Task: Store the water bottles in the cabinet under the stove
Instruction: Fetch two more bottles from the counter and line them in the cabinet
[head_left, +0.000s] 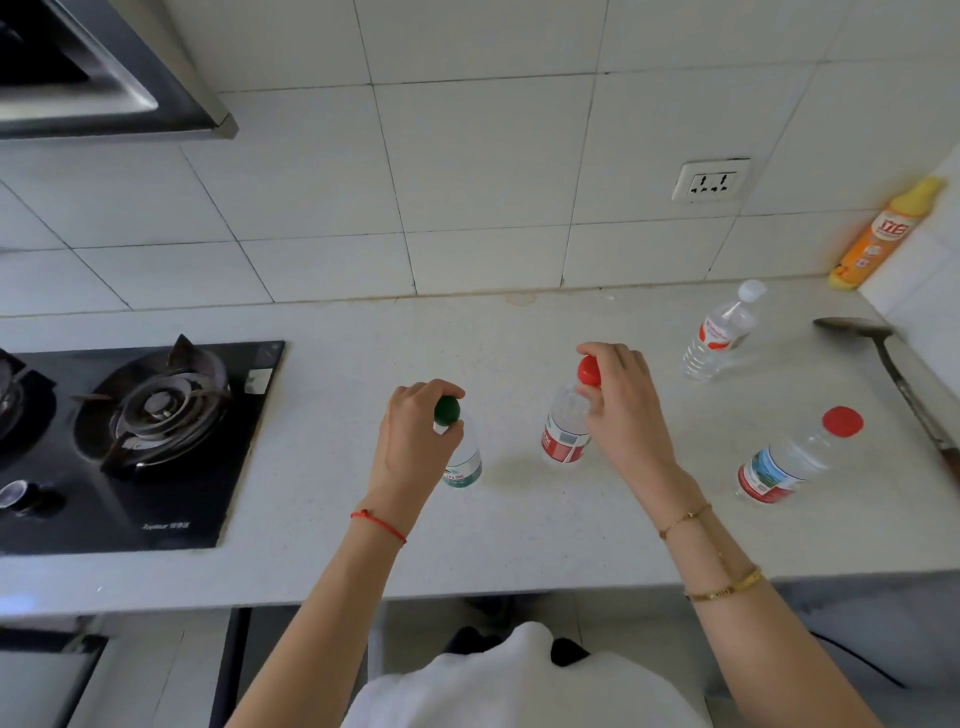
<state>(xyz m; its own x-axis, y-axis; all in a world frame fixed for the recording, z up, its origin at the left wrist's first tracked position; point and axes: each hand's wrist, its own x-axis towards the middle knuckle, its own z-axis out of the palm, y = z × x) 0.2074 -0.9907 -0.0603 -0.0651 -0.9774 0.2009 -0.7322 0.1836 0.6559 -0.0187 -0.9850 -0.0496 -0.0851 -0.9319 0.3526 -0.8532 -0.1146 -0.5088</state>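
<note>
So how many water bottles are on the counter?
4: green-capped bottle in the left hand, red-capped bottle in the right hand, white-capped bottle behind, another red-capped at right.

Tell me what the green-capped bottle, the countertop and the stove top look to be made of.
Green-capped bottle: clear thin plastic, see-through body, opaque cap. Countertop: pale speckled stone or composite, matte; which one is unclear. Stove top: glossy black, probably glass, since it reflects light; burner grates look like dark metal.
</note>
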